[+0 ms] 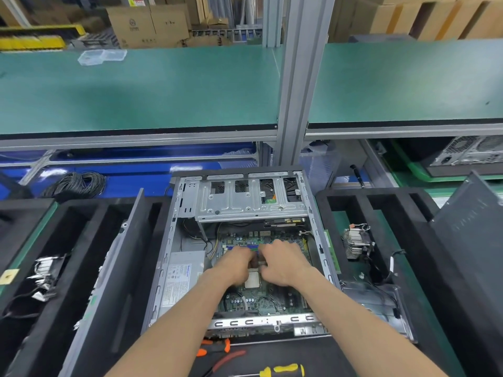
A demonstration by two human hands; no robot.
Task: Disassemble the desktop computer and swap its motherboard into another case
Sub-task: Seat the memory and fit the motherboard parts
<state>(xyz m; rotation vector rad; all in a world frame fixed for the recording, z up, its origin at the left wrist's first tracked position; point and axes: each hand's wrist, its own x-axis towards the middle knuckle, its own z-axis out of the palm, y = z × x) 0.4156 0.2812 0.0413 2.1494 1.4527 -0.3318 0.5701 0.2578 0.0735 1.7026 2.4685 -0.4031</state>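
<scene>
An open grey desktop case (174,240) lies flat in front of me with its green motherboard (261,300) inside. Both hands reach into it. My left hand (236,263) and my right hand (283,263) are closed side by side over the board, just above the bare CPU (251,280). They pinch a small dark part (258,261) between them; what it is cannot be told. A silver power supply (182,276) fills the case's left side, and a metal drive cage (250,200) spans its far end.
A removed heatsink with fan (356,243) lies in black foam on the right, beside a leaning case panel (471,229). Another panel (117,268) leans on the left. Orange-handled pliers (215,346) and a yellow screwdriver (283,370) lie near me. A second computer (468,153) sits far right.
</scene>
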